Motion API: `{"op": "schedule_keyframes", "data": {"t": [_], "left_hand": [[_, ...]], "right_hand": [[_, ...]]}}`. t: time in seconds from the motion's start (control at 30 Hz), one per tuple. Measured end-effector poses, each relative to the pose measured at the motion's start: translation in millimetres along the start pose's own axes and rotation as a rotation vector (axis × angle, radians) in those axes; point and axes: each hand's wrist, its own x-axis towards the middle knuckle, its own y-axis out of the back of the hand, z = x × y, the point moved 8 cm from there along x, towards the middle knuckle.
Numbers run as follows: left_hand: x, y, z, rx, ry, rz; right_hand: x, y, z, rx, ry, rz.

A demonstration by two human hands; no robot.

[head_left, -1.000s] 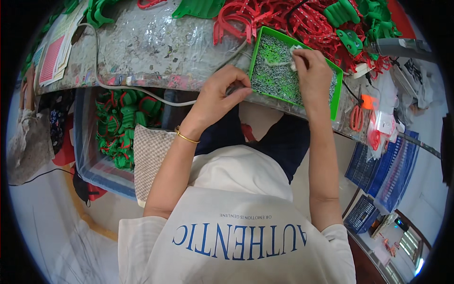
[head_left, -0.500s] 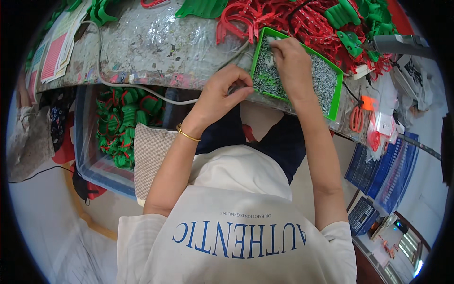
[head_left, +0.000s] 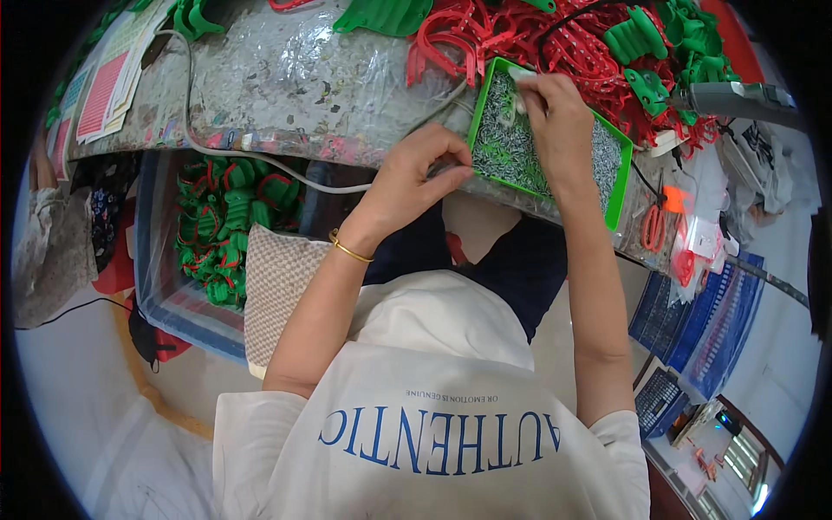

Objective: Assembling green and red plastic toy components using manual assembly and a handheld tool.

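Observation:
A bright green tray (head_left: 617, 204) full of small grey metal pieces, like screws or nails, sits at the table's near edge. My right hand (head_left: 559, 121) is over the tray, its fingers drawn together among the pieces. By its fingertips shows a small whitish piece (head_left: 520, 76); I cannot tell exactly what it is. At the tray's near left corner is my left hand (head_left: 420, 169), thumb and forefinger curled toward each other. Whatever may lie between them is too small to make out. A gold-coloured bracelet (head_left: 351, 249) circles my left wrist.
Red curved plastic parts (head_left: 568, 48) and green ones (head_left: 637, 36) pile up behind the tray. A grey tool (head_left: 737, 100) juts in at right, near orange-handled scissors (head_left: 653, 227). A pale cable (head_left: 260, 168) crosses the table. Below, a blue bin (head_left: 143, 277) holds green-and-red parts.
The view has shifted slightly, so tray and table appear a little lower and farther right. Both hands keep nearly the same places; the right fingers have shifted slightly within the tray.

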Motion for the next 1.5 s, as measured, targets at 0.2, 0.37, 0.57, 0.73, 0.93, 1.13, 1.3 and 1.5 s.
{"op": "schedule_keyframes", "data": {"t": [0.2, 0.37, 0.57, 0.73, 0.93, 1.13, 1.3, 1.5], "left_hand": [[1, 0, 2, 0.013, -0.021, -0.001], [0, 0, 1, 0.011, -0.002, -0.001], [2, -2, -1, -0.040, 0.014, -0.017], [0, 0, 0, 0.043, 0.012, -0.014], [2, 0, 3, 0.000, 0.024, -0.016], [1, 0, 0, -0.025, 0.033, 0.037], [2, -1, 3, -0.065, -0.003, 0.045], [1, 3, 2, -0.042, 0.015, 0.056]], "right_hand": [[0, -12, 8, 0.018, -0.028, -0.113], [-12, -13, -6, 0.132, -0.092, -0.113], [-8, 0, 14, 0.173, -0.173, -0.088], [-20, -15, -13, 0.062, 0.045, -0.132], [-2, 13, 11, 0.094, -0.125, -0.020], [-6, -12, -9, 0.075, 0.054, -0.135], [-24, 6, 10, 0.183, -0.147, -0.160], [-20, -15, -7, 0.197, -0.054, -0.207]]}}
